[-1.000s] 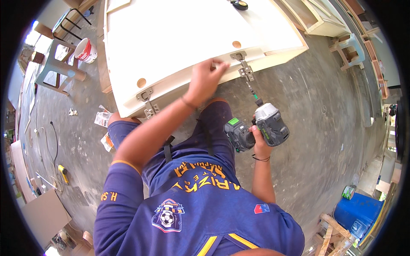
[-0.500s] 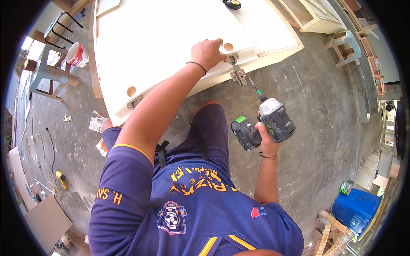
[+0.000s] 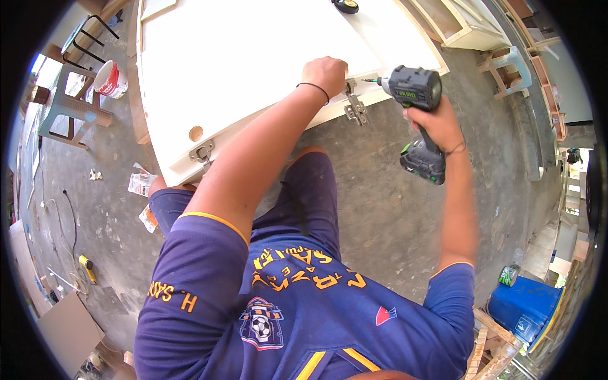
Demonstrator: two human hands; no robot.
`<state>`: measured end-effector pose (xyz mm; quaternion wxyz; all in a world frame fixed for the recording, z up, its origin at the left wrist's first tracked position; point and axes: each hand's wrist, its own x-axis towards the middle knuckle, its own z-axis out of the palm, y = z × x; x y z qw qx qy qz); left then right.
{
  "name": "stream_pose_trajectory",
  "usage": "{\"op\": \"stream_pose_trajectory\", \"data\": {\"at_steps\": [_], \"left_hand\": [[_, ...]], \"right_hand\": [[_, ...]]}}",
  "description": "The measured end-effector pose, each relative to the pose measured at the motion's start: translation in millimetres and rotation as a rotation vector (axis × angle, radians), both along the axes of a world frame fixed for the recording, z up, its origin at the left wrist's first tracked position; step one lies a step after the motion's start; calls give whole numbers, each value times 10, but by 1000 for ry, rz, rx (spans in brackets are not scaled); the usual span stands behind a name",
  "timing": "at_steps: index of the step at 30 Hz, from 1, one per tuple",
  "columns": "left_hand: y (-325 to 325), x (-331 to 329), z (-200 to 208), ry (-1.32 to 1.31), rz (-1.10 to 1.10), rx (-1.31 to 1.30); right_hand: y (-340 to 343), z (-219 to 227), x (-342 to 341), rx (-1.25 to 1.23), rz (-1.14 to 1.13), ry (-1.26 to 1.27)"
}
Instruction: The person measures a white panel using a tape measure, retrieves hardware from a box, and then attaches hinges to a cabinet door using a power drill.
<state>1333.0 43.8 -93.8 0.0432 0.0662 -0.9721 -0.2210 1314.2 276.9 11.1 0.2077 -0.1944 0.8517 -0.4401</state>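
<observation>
A white cabinet panel (image 3: pixel 253 57) with pale wood edges lies in front of me. On its near edge sits a metal concealed hinge (image 3: pixel 356 111), its arm sticking out past the edge. My left hand (image 3: pixel 325 77) is closed at that hinge's cup end; whatever its fingers pinch is hidden. My right hand (image 3: pixel 438 123) grips a black and grey cordless impact driver (image 3: pixel 413 88). The driver's bit (image 3: pixel 370 80) points left toward the hinge, just short of it. A second hinge (image 3: pixel 202 151) sits farther left on the same edge, beside a round hole (image 3: pixel 196 133).
A black round tool (image 3: pixel 346 6) lies on the panel's far part. Left on the concrete floor stand a plastic stool (image 3: pixel 73 111), a white and red bucket (image 3: pixel 111 80) and a yellow tool (image 3: pixel 87 268). At right are another stool (image 3: pixel 508 71) and a blue bin (image 3: pixel 525 310).
My right hand has raised the impact driver from below the hinge to its right side, turning the bit leftward. My left hand has shifted slightly right, its fingers now curled in.
</observation>
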Motion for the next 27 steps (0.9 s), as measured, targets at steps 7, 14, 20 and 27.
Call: {"op": "stream_pose_trajectory", "data": {"at_steps": [7,14,20,27], "left_hand": [[103,-53,35,-24,40,-25],[100,-36,68,-31,19,-36],[94,-18,86,-34,41,-11],[109,5,114,-40,36,-7]], "right_hand": [[-363,162,-434,252,236,-11],[-588,216,-589,428,303,4],[-684,245,-614,487,324,15],[-720,218,-646,546,337,36]]}}
